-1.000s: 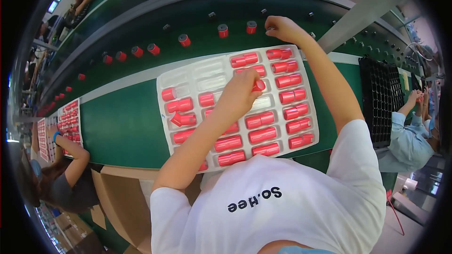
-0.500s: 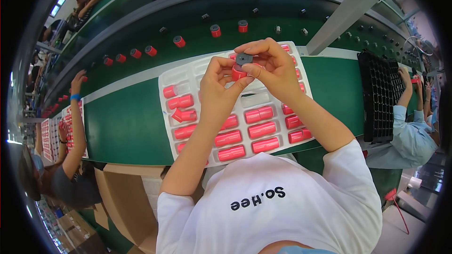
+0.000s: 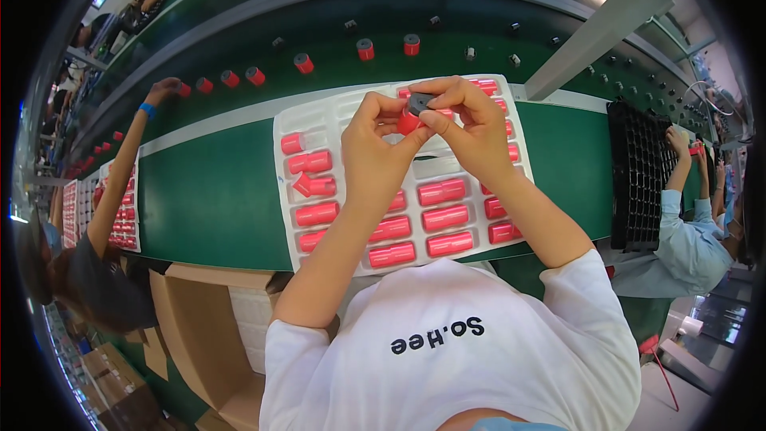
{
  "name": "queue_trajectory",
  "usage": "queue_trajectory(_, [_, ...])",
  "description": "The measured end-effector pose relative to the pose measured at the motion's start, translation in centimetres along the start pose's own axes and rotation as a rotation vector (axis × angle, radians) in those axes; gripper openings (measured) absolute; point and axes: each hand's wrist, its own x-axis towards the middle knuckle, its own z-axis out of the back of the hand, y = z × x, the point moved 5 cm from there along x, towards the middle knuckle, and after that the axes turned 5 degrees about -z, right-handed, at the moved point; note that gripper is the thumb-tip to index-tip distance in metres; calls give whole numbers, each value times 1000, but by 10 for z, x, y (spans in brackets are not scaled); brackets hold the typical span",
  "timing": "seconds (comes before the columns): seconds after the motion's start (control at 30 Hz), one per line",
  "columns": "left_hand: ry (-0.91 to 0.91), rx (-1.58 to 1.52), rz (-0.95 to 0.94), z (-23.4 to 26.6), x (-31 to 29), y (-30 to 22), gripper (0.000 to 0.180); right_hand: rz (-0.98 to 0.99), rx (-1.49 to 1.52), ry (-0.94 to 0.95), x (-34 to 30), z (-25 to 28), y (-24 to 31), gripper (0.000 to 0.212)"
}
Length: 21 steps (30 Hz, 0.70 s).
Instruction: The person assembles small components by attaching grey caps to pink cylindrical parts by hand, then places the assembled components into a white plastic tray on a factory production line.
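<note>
Above the far half of a white moulded tray, both my hands are closed on one small part. My left hand grips its red cylinder body from the side. The fingers and thumb of my right hand pinch the dark grey round cap on top of it. Whether the cap is fully seated cannot be made out. Glossy red cylinders lie on their sides in the tray's pockets; one red piece at the left sits askew. My forearms hide part of the tray.
Beyond the tray, a green conveyor belt carries red cylinders with grey tops and small metal parts. A grey post rises at right, near stacked black trays. A co-worker's hand reaches in at left. An open cardboard box stands below.
My hands stay on the same part, with the grey cap now slightly more tilted. The left co-worker's hand has moved right, to a red cylinder on the belt.
</note>
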Motion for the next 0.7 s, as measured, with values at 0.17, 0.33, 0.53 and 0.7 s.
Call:
queue_trajectory(0.17, [-27,45,-83,2,1,-3,33,171,-341,19,-1,0,15,16])
queue_trajectory(0.33, [21,-6,-24,-2,3,6,31,137,-369,6,-10,1,13,19])
queue_trajectory(0.53, [65,-28,72,-11,6,14,32,56,-371,-9,-9,2,-3,21])
queue_trajectory(0.7, [192,245,-75,-27,31,41,43,96,-565,35,30,19,-37,17])
